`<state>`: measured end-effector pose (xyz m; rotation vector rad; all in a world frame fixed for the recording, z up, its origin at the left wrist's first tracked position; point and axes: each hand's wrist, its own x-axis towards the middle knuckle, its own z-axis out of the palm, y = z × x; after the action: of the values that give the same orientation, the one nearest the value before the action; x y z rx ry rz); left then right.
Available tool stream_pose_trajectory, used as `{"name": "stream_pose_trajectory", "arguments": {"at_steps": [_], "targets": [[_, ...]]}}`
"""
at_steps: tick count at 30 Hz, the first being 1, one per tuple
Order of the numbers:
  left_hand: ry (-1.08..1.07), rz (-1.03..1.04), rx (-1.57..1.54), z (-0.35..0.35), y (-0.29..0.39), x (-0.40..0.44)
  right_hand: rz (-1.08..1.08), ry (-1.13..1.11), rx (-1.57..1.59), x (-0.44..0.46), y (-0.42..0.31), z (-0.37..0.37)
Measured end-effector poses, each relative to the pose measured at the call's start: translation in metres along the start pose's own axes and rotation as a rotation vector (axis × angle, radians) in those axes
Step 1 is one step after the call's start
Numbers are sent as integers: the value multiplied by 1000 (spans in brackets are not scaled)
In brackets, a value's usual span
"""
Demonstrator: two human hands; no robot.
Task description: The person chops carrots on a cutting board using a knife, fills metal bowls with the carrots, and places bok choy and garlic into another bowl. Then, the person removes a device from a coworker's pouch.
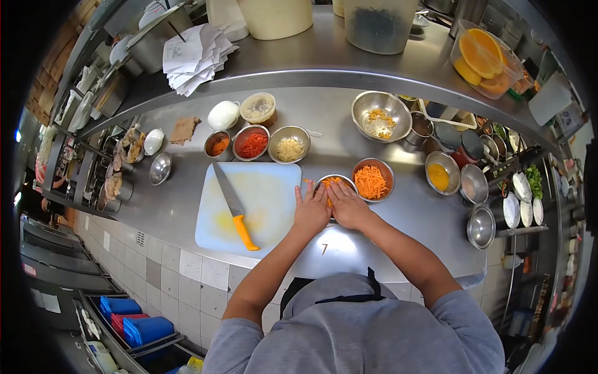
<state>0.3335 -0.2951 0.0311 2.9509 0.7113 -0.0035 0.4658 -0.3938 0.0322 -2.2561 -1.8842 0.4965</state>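
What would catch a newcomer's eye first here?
Probably the yellow-handled knife lying on the white cutting board, left of centre. Next, the person's left hand and right hand, together over a metal bowl of orange shreds, with another bowl of shreds just to the right. On the shelf at upper right, bright orange pieces glow in a clear container.

No wording legible. Paper slips (194,57) on upper shelf (299,59): print too small to read. Surface (398,240), near front edge: mark (324,249) shaped like a 7; whether numeral, unclear.
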Motion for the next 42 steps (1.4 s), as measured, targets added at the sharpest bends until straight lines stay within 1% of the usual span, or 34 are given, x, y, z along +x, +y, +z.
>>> {"name": "stream_pose_trajectory", "arguments": {"at_steps": [4,5,6,7,8,10,11,12,13,14,15,16,17,18,19,20,21,22,23,24,25,26,27,28,29,31,32,34,35,37,40,41,42], "targets": [[-47,-10,-23,4,-2,-1,0,-35,-62,1,-2,-6],[-30,-2,-16,8,-6,2,-1,-66,-49,0,-3,-12],[1,31,-95,14,-11,1,0,-102,-33,-3,-4,-17],[21,65,-174,18,-15,-2,-29,-64,4,-2,2,-13],[20,74,-170,17,-16,-3,-22,-59,8,0,7,-14],[203,107,-407,17,-17,-8,-78,-16,385,-1,16,-14],[205,111,-410,15,-18,-7,-112,211,436,-1,15,-13],[258,106,-526,12,-21,-5,-110,214,430,0,19,-15],[308,101,-643,10,-24,-4,3,219,542,-3,9,-36],[306,105,-644,4,-25,-4,119,223,656,-4,1,-50],[403,101,-674,-1,-27,-5,125,223,659,-3,-3,-52],[499,96,-701,-7,-29,-7,119,349,650,-2,-7,-51],[490,97,-702,-16,-32,-11,115,472,639,-2,-11,-52],[449,-17,-859,-24,-36,-16,104,510,593,-3,-12,-53],[404,-137,-1013,-27,-42,-22,110,502,600,-10,-18,-55],[493,-70,-872,-19,-57,-24,247,537,541,-17,-23,-58],[490,-78,-872,-9,-65,-30,381,571,477,-23,-26,-58],[435,-154,-927,-6,-70,-37,493,554,441,-28,-18,-44],[385,-227,-981,-6,-73,-40,486,550,438,-32,-15,-35],[322,-171,-895,-5,-75,-38,591,483,430,-38,-14,-24],[322,-177,-896,3,-77,-30,696,416,421,-42,-13,-12],[325,-95,-786,17,-79,-15,692,418,418,-39,-6,10],[327,-13,-676,28,-79,-1,660,489,584,-33,6,38],[269,44,-632,33,-76,12,625,559,749,-29,12,51],[270,45,-636,43,-75,24,626,559,744,-32,7,43],[305,186,-446,62,-71,42,777,443,1205,-45,-3,25],[303,193,-450,67,-66,44,783,448,1204,-53,-4,23],[194,152,-111,77,-54,43,831,486,1260,-77,-3,22],[189,161,-115,77,-47,37,841,491,1260,-91,1,28],[205,107,-245,76,-32,14,858,566,1321,-124,9,37],[257,181,-330,87,-12,-37,852,632,1399,-163,12,45],[245,181,-329,81,-5,-55,861,627,1405,-171,10,46],[198,190,-399,75,1,-73,830,651,1459,-177,7,47]]}}
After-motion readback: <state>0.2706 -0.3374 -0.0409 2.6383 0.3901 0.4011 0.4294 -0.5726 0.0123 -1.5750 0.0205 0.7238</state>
